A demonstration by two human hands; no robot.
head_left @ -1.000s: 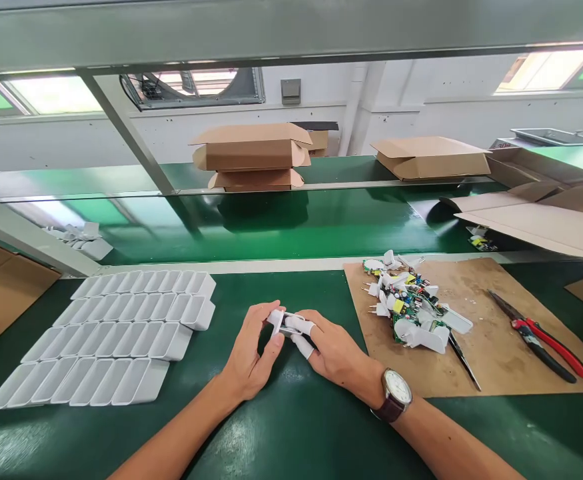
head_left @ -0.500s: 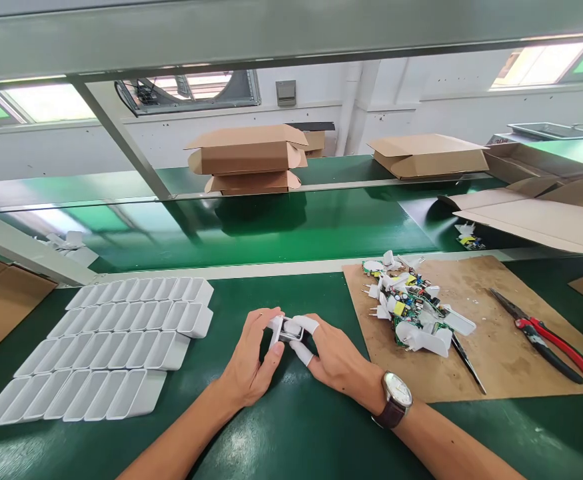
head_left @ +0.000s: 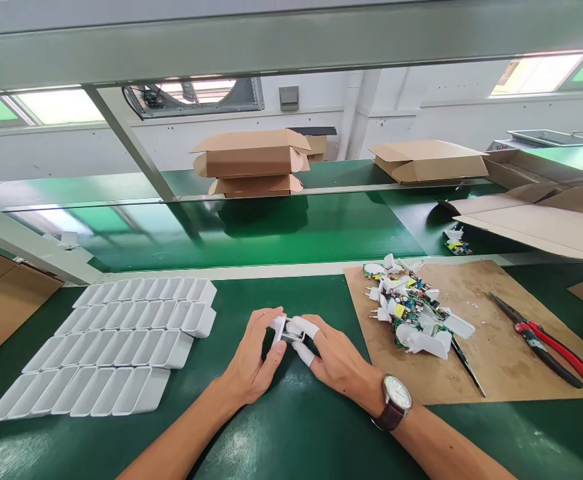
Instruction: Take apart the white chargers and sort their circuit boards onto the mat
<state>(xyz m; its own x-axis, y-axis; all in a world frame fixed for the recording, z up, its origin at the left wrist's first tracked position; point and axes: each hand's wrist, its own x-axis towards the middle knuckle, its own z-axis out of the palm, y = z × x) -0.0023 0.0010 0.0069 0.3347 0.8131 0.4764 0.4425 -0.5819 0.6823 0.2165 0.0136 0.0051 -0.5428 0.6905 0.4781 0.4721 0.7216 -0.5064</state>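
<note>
Both hands are together at the middle of the green bench (head_left: 291, 427) — the left hand (head_left: 251, 363) curls its fingers over one end of a small white charger shell (head_left: 285, 329), thumb pressed up beside it, and the right hand (head_left: 334, 360) pinches the other end between fingertips that wear white finger cots (head_left: 305, 327). So both are closed on that one piece, held just above the bench surface. A wristwatch (head_left: 395, 400) sits on the right wrist. Off to the left lie four rows of white plastic shells (head_left: 121, 347), packed edge to edge. To the right, a brown board (head_left: 491, 353) carries a heap of circuit boards and plug parts (head_left: 414, 310), and near its far edge a pair of red-handled cutters (head_left: 546, 340). Beyond the bench, a green conveyor (head_left: 271, 227) — and behind it, folded cardboard boxes (head_left: 251, 163) stacked on a shelf.
</note>
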